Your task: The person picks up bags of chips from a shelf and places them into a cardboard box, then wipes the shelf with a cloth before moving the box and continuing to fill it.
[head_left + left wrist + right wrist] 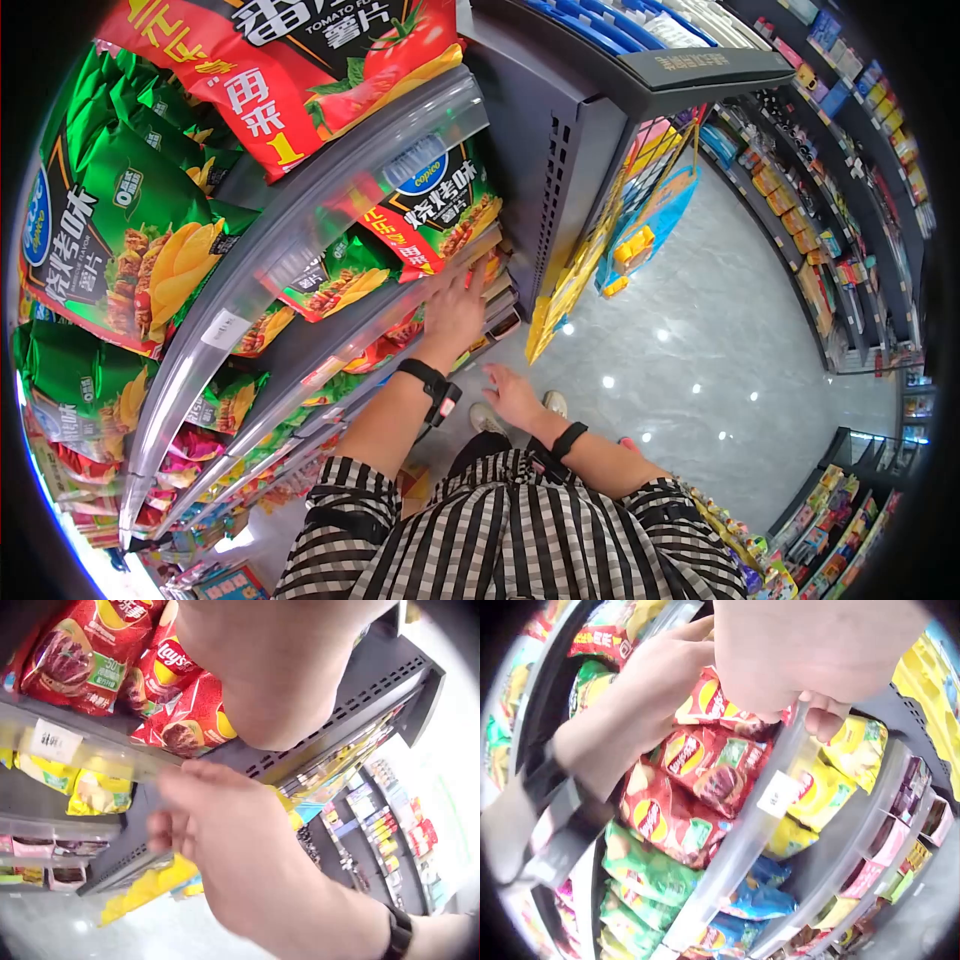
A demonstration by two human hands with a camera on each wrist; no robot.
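Note:
In the head view my left hand [455, 315] reaches to a lower shelf's front edge, below the red-and-green chip bags [435, 210], its fingers extended. The right wrist view has this left hand [664, 667] above red Lay's bags [716, 769], its fingertips partly hidden behind my other hand. My right hand [515, 400] hangs in the air, lower and to the right, holding nothing. The left wrist view places this right hand [247, 847] in front of the shelf corner, fingers loosely bent. Whether my left fingertips touch a bag, I cannot tell.
Large green chip bags [130, 220] fill the shelves at left. A yellow rack [560, 300] with hanging goods stands at the shelf's end. Grey floor [690, 320] lies to the right, with stocked shelves [790, 220] beyond. Yellow bags [821, 795] are on a lower shelf.

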